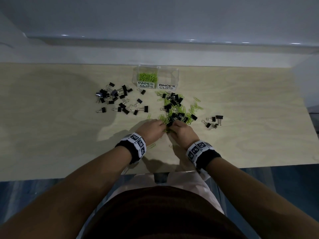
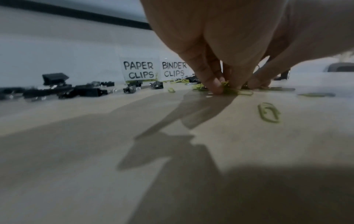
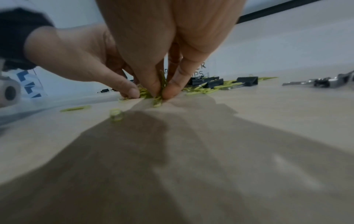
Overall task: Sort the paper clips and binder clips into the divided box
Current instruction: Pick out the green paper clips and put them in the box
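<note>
The pale wooden table [image 1: 241,135] carries the divided box [image 1: 155,75] at 12 o'clock, black binder clips [image 1: 120,100] at 10 o'clock, and mixed green paper clips [image 1: 194,107] at the centre.

Dim rm, light coming from behind so shadows fall fwd across pale wood-grain tabletop [image 1: 241,135]; plain grey-white wall [image 1: 155,18] behind w/ glossy dark horiz. ledge [image 1: 155,39] running full width, blue-grey floor [image 1: 25,192] below table's near edge.

divided box [image 1: 156,75] | left compartment label [image 1: 145,84]: "PAPER CLIPS" | right compartment label [image 1: 166,86]: "BINDER CLIPS"
</note>
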Action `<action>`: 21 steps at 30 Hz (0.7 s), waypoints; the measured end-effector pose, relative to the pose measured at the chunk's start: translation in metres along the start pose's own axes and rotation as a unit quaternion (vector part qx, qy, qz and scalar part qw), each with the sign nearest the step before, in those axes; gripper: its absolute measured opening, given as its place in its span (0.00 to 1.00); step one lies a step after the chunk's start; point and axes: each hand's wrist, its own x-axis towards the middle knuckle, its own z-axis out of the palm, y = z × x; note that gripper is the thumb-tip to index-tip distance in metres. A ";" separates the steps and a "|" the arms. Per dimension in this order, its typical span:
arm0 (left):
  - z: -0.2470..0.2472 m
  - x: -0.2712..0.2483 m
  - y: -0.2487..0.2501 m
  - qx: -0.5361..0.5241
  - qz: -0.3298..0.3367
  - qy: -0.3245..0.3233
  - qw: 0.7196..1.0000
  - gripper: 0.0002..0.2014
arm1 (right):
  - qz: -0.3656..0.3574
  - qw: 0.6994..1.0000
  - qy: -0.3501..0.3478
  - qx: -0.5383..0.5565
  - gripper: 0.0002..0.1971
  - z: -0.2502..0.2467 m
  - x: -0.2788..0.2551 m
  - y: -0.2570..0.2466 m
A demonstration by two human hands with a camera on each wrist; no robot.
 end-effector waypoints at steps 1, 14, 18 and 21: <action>-0.001 0.001 -0.001 0.017 0.019 0.001 1.000 0.10 | -0.005 1.000 0.004 -0.003 0.09 -0.001 0.002 0.004; -0.062 0.012 -0.040 -0.257 -0.127 0.186 0.940 0.06 | 0.197 0.919 0.072 0.334 0.04 -0.066 0.054 0.004; -0.101 0.041 -0.067 -0.291 -0.203 0.274 0.894 0.06 | 0.171 0.924 0.109 0.324 0.01 -0.095 0.121 -0.017; -0.120 0.065 -0.086 -0.290 -0.242 0.308 0.873 0.06 | 0.163 0.933 0.143 0.287 0.03 -0.099 0.172 -0.029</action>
